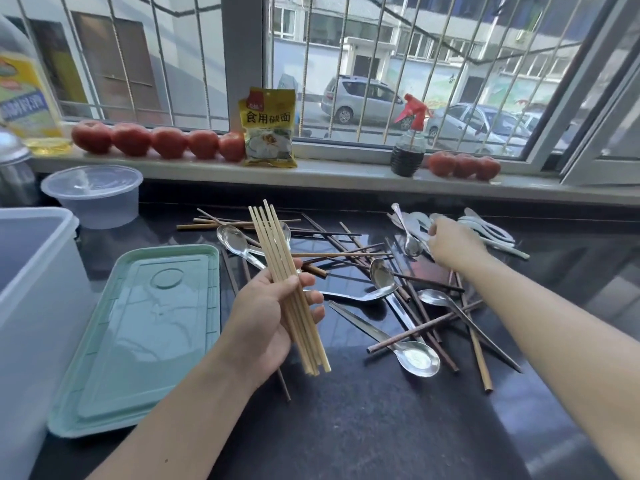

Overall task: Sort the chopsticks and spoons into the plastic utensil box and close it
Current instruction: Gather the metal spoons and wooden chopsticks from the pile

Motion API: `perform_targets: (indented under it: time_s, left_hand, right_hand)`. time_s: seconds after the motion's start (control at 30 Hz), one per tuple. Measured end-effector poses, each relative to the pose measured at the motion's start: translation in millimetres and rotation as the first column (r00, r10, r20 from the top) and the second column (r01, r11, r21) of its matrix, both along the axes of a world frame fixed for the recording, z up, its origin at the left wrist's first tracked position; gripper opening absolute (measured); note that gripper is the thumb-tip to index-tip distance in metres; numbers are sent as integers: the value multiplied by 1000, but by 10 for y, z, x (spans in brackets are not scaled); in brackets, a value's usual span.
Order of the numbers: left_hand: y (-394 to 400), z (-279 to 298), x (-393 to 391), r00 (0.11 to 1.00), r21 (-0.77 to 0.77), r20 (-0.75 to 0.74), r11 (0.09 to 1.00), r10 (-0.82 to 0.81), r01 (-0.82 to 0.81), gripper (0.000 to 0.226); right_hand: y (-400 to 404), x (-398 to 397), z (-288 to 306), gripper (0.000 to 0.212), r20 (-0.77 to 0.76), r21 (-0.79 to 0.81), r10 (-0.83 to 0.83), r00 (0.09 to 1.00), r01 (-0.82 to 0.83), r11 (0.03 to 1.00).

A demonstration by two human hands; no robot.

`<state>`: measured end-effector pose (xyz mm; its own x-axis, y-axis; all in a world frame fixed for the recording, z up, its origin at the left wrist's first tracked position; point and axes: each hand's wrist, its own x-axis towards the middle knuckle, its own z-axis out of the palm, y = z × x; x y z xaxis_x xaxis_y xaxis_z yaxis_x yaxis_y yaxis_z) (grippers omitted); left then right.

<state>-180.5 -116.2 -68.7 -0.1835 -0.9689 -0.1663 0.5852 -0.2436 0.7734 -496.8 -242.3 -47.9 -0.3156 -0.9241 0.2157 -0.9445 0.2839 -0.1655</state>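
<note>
The pale bamboo chopsticks stand as a gathered bundle in your left hand, its grip curled round their lower half. Your right hand reaches to the far side of the pile, over the white spoons; whether its grip has hold of anything you cannot tell from here. Dark chopsticks and metal spoons lie tangled across the dark surface. You seem to be mid-sort, gathering like with like. The green lid lies flat just left of the bundle, beside the white box; next, the bundle likely needs laying lengthwise inside
</note>
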Motion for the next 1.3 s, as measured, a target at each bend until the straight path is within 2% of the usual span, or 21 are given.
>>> perform_targets:
  time_s: [0.03, 0.07, 0.1, 0.13, 0.17, 0.2, 0.27, 0.33, 0.47, 0.57, 0.6, 0.67, 0.73, 0.83, 0.93, 1.03, 1.1, 1.2, 1.3]
  left_hand:
    - [3, -1, 0, 1000, 1, 3, 1000, -1, 1, 26]
    - [5, -3, 1, 1000, 1, 6, 1000, -2, 2, 26]
    - [6, -4, 4, 1000, -1, 9, 1000, -2, 2, 26]
    - [10, -1, 7, 1000, -1, 13, 1000, 0, 0, 26]
    - [10, 4, 12, 1000, -2, 18, 1000, 6, -6, 26]
    - [9, 5, 20, 1000, -4, 23, 1000, 14, -14, 26]
    - [-6, 9, 34, 999, -11, 36, 999, 36, -36, 25]
    - [-31, 19, 51, 997, -30, 24, 997, 69, -69, 24]
    - [-63, 53, 96, 990, -71, 14, 988, 138, -136, 21]
    - [-47, 67, 96, 983, -91, 43, 981, 179, -174, 20]
    - [-51, 60, 98, 975, -104, 69, 974, 210, -203, 20]
    - [-59, 52, 107, 960, -131, 130, 964, 248, -231, 19]
    - [-32, 80, 94, 971, -152, 139, 973, 193, -172, 19]
    - [57, 128, 26, 982, -272, 174, 962, 69, -19, 18]
    - [97, 117, 2, 974, -431, 219, 901, 48, 53, 17]
    - [73, 37, -20, 942, -573, 308, 817, 135, 71, 21]
    - [74, -30, -72, 908, -628, 378, 771, 181, 108, 23]
    - [74, -112, -117, 878, -623, 453, 760, 154, 188, 16]
    - [68, -122, -98, 887, -591, 458, 768, 67, 247, 16]
  right_hand:
    - [4, 15, 50, 12, 216, -44, -16, 976, 26, 999]
    - [11, 25, 98, 7, 442, -102, -13, 897, 64, 993]
    - [59, 59, 172, 5, 628, -156, 6, 778, 118, 981]
    - [118, 81, 247, 5, 742, -210, 43, 669, 172, 962]
    - [192, 116, 342, 9, 788, -270, 85, 610, 218, 938]
    - [269, 149, 436, 12, 795, -339, 132, 591, 253, 906]
    - [419, 231, 615, 13, 756, -483, 238, 610, 274, 832]
    - [545, 353, 754, 15, 701, -600, 371, 609, 223, 768]
    - [705, 696, 851, 13, 697, -671, 550, 460, 148, 726]
    - [774, 960, 890, 14, 740, -649, 566, 363, 167, 742]
    - [799, 1044, 906, 21, 752, -625, 550, 362, 128, 770]
    - [845, 1229, 898, 27, 763, -535, 509, 398, -54, 843]
    - [886, 1445, 836, 23, 748, -430, 493, 444, -242, 870]
    - [939, 1723, 750, 17, 671, -454, 552, 495, -315, 834]
    - [1042, 1831, 704, 11, 591, -574, 650, 477, -318, 755]
    - [1159, 1790, 633, 11, 550, -670, 743, 382, -329, 665]
    - [1228, 1722, 567, 10, 572, -687, 767, 291, -340, 642]
    - [1321, 1607, 506, 21, 637, -676, 749, 183, -335, 656]
    - [1420, 1527, 528, 24, 658, -685, 746, 106, -328, 651]
